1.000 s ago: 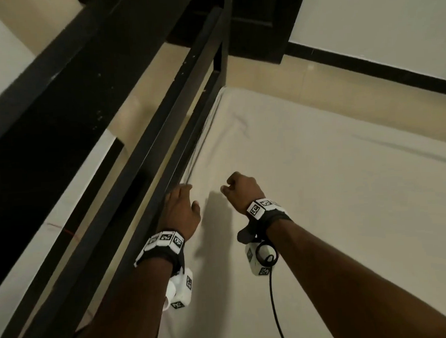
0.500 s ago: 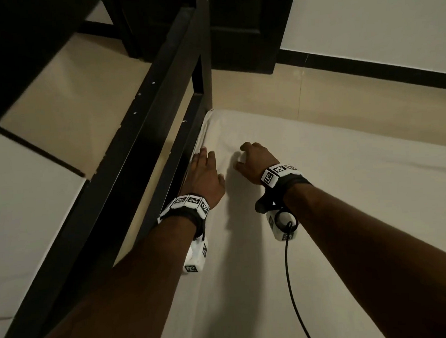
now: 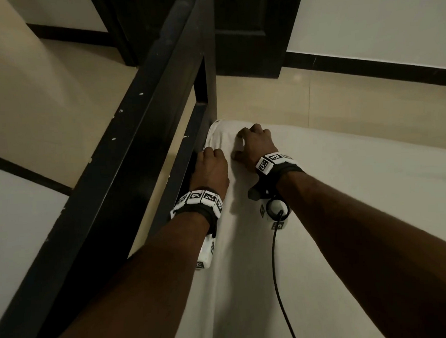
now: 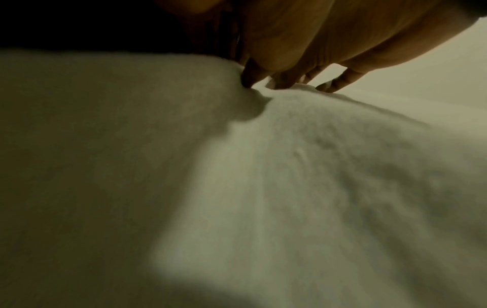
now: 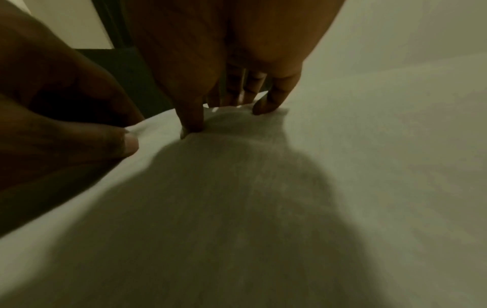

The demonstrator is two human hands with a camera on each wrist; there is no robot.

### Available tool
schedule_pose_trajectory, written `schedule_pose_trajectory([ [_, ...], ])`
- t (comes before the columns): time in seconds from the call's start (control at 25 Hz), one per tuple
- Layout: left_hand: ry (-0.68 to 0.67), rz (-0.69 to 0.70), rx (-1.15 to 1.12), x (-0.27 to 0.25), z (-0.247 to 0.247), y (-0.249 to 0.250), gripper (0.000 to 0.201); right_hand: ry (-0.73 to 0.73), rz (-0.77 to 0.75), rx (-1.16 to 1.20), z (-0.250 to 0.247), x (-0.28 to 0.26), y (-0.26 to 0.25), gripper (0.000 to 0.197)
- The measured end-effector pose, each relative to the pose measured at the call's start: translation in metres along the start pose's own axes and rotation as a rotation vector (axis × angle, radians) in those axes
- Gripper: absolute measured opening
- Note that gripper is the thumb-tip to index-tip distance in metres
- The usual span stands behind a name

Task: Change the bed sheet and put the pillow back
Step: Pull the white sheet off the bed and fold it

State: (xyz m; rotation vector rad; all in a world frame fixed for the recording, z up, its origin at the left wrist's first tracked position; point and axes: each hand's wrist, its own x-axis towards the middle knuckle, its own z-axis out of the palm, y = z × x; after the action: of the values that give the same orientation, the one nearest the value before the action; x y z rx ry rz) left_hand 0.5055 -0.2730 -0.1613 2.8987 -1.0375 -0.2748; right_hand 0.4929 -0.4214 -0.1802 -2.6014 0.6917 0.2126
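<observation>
A cream bed sheet [image 3: 348, 214] covers the mattress. Both hands are at its far left corner. My left hand [image 3: 211, 167] is at the mattress edge beside the black side rail [image 3: 190, 150], fingers pointing down. In the left wrist view its fingertips [image 4: 283, 83] dig into the sheet [image 4: 290, 187] and dent it. My right hand [image 3: 255, 144] is arched on top of the corner. In the right wrist view its fingers [image 5: 191, 123] and thumb press on the sheet [image 5: 263, 208], spread apart. No pillow is in view.
A tall black frame beam [image 3: 137, 137] and a corner post [image 3: 210, 66] run close along the left of the mattress. Beyond the corner lie a beige tiled floor [image 3: 342, 98], a dark door [image 3: 248, 30] and a pale wall with a black skirting. A wrist-camera cable [image 3: 274, 256] trails over the sheet.
Both hands have slid along the left edge of the mattress to its far corner. The left hand's fingers have gone from lying flat to pointing down at the edge.
</observation>
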Motion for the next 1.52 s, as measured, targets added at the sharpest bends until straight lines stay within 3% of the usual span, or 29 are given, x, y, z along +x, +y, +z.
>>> schedule_pose_trajectory([
  [0.08,0.007,0.007,0.006,0.004,0.004,0.001,0.032,0.0,0.008,0.076,0.0,0.005,0.004,0.053],
  [0.24,0.039,-0.107,-0.224,0.0,0.006,0.004,0.037,-0.025,-0.022,0.103,-0.011,0.011,0.004,0.024],
  [0.4,0.095,-0.134,-0.286,-0.004,-0.001,0.006,0.033,0.027,-0.074,0.149,-0.026,0.001,0.001,0.018],
  [0.64,0.188,-0.119,-0.315,-0.031,-0.016,0.019,0.029,0.15,-0.019,0.332,-0.042,-0.047,0.006,0.013],
  [1.0,0.197,-0.07,-0.332,-0.091,-0.048,0.062,0.032,0.273,-0.015,0.366,-0.088,-0.151,0.009,0.014],
  [1.28,0.206,0.028,-0.297,-0.15,-0.054,0.085,0.029,0.279,-0.003,0.31,-0.094,-0.242,0.039,0.009],
  [1.52,0.211,0.112,-0.264,-0.177,-0.046,0.065,0.028,0.198,0.005,0.272,-0.072,-0.273,0.039,0.02],
])
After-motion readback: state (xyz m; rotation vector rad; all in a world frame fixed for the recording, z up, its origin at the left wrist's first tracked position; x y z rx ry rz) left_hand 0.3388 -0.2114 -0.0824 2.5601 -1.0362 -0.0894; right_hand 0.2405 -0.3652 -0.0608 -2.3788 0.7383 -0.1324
